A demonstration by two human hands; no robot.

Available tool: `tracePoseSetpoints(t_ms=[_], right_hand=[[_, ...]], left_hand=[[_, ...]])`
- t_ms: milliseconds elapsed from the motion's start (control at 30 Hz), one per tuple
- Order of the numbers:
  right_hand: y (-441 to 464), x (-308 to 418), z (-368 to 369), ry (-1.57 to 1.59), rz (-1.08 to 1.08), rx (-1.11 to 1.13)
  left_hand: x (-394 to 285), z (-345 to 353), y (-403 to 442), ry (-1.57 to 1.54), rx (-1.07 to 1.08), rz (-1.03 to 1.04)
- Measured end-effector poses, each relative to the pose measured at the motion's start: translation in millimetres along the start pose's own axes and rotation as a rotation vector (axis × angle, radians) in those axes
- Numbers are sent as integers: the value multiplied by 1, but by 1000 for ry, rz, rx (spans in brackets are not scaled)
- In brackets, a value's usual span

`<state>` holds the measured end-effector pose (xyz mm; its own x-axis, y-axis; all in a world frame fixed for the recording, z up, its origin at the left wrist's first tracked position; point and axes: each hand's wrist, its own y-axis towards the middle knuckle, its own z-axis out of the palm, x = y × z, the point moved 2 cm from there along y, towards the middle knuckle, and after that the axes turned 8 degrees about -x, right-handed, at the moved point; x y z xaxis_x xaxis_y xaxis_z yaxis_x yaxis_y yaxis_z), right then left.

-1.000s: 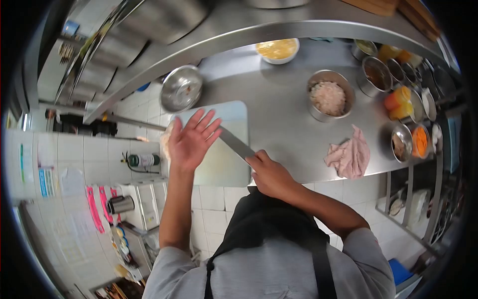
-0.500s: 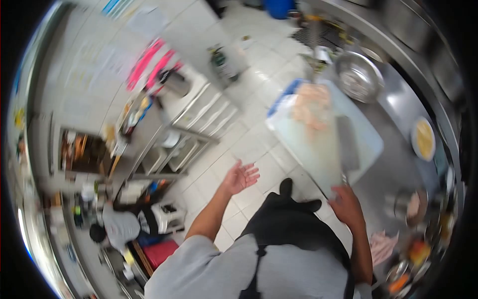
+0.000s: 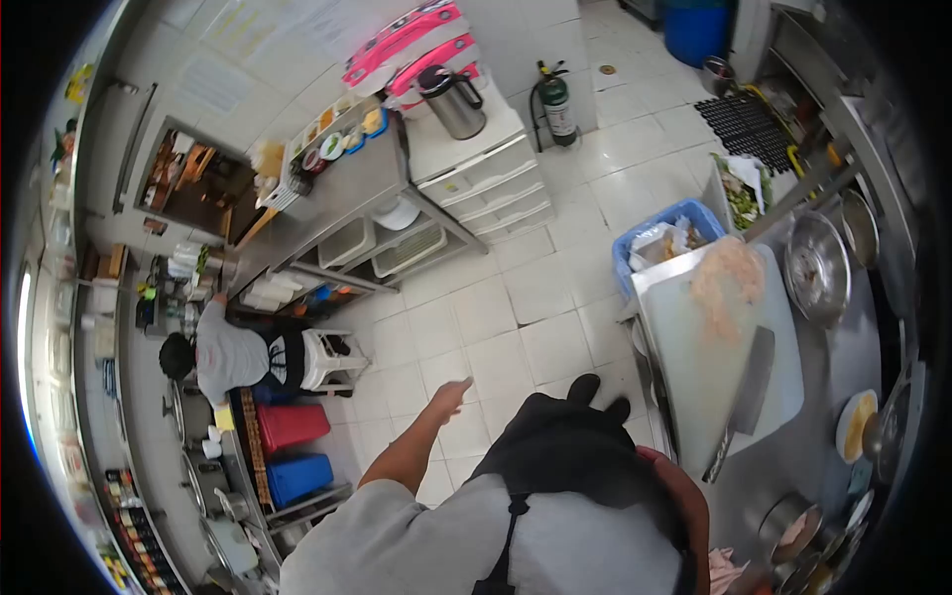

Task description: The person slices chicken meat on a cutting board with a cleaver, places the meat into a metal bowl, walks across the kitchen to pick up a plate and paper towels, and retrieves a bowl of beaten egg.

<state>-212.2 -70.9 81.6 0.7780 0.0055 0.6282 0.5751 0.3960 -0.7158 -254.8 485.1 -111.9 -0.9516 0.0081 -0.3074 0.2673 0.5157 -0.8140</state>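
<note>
My left hand (image 3: 451,398) hangs out over the tiled floor, seen edge-on with its fingers loosely extended and nothing in it. Close against my dark apron is my right hand (image 3: 654,464), its fingers mostly hidden. Beside it, on the counter, a cleaver (image 3: 754,382) lies on a white cutting board (image 3: 684,362), its handle towards me. Raw, pale meat that looks like chicken (image 3: 729,283) is spread at the board's far end. Neither hand touches the cleaver or the meat.
A blue bin (image 3: 623,260) stands beyond the board. Metal bowls (image 3: 817,268) and a yellow-filled dish (image 3: 857,426) sit on the steel counter (image 3: 843,342). A seated person (image 3: 233,352) is at the left, near red (image 3: 295,438) and blue containers (image 3: 300,480).
My right hand has moved from near the cleaver's handle to my apron. The left hand has turned from palm-up to edge-on and shifted slightly left and down. The view has swung left.
</note>
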Motion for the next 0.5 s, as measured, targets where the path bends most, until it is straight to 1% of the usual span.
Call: tracePoseSetpoints(t_ms=[67, 100, 167, 200, 267, 300, 333, 400, 467, 500], right_hand=[[22, 14, 15, -201, -139, 82], [39, 23, 15, -305, -217, 127], [80, 33, 23, -484, -115, 261], [98, 35, 32, -571, -62, 324], [141, 38, 53, -771, -251, 162], [153, 53, 68, -892, -349, 95], [157, 72, 85, -819, -385, 86], [157, 114, 135, -662, -455, 65], [185, 135, 163, -801, -469, 160], [202, 141, 178, -869, -468, 205]], left_hand=[[-32, -2, -17, 32, 112, 146], [-45, -5, -32, -7, 107, 227], [-59, -22, -70, -56, 91, 387], [-50, -34, -84, -122, 61, 385], [-25, -56, -104, -283, 12, 392], [3, -65, -97, -349, -43, 290], [37, -73, -81, -416, -92, 194], [121, -79, -44, -542, -279, -8], [214, -83, -15, -573, -291, -316], [261, -79, -5, -612, -329, -421]])
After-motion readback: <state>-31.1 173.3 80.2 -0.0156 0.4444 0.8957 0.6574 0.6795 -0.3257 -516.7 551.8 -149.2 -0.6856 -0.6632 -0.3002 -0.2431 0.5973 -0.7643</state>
